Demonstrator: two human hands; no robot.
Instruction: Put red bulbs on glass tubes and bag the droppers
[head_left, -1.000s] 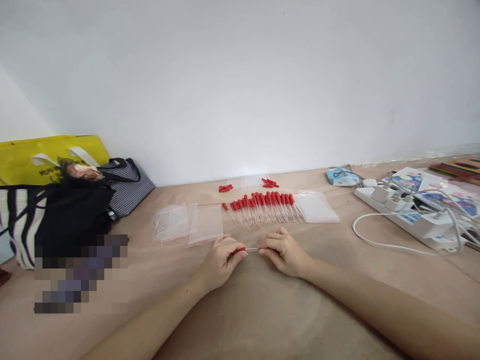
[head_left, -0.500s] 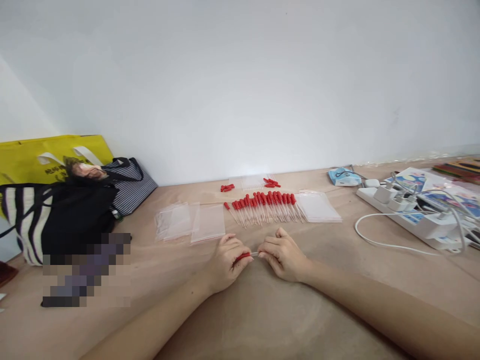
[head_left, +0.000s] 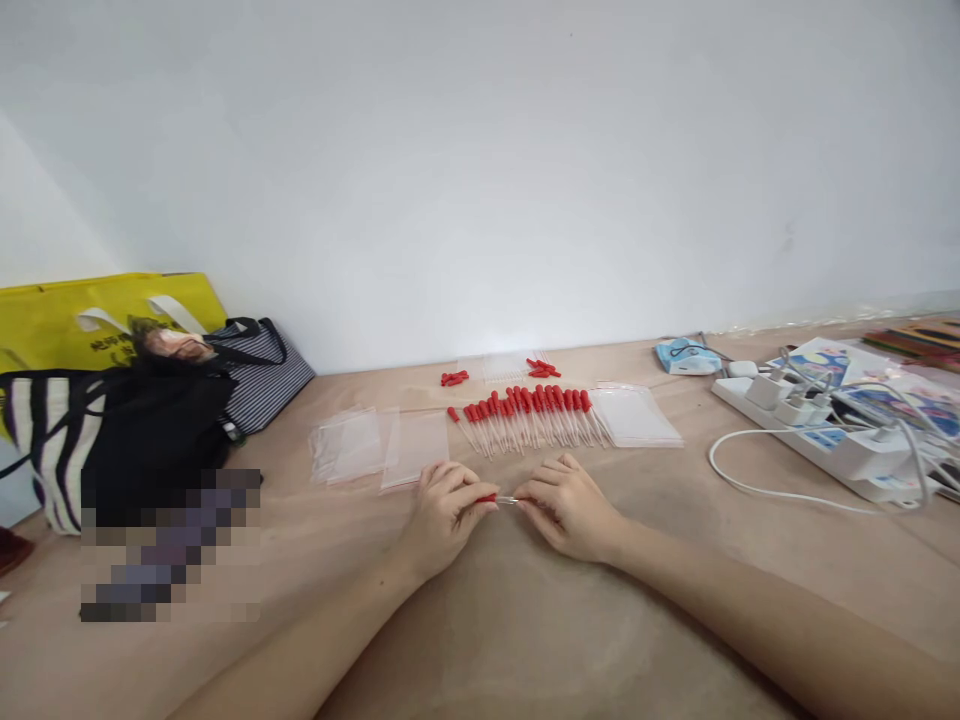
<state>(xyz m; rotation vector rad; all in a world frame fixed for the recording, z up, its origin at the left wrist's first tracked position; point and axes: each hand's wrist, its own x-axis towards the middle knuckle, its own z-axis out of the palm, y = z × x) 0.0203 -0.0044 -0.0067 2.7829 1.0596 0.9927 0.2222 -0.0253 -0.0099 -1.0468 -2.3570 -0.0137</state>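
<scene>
Left hand (head_left: 444, 518) and right hand (head_left: 568, 510) hold one dropper (head_left: 502, 500) between them over the bench (head_left: 525, 640).
The left grip pinches its red bulb (head_left: 489, 498), the right its clear tube (head_left: 508, 500), farther from the bench's back edge than a row of red-topped droppers (head_left: 539, 399). Plastic bags (head_left: 416, 450) lie at both ends of the row; loose red bulbs (head_left: 453, 379) lie nearer that edge.

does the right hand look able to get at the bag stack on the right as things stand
Probably yes: nothing seems to stand between the right hand and the bag stack, though the hand pinches a thin tube it may need to release.
</scene>
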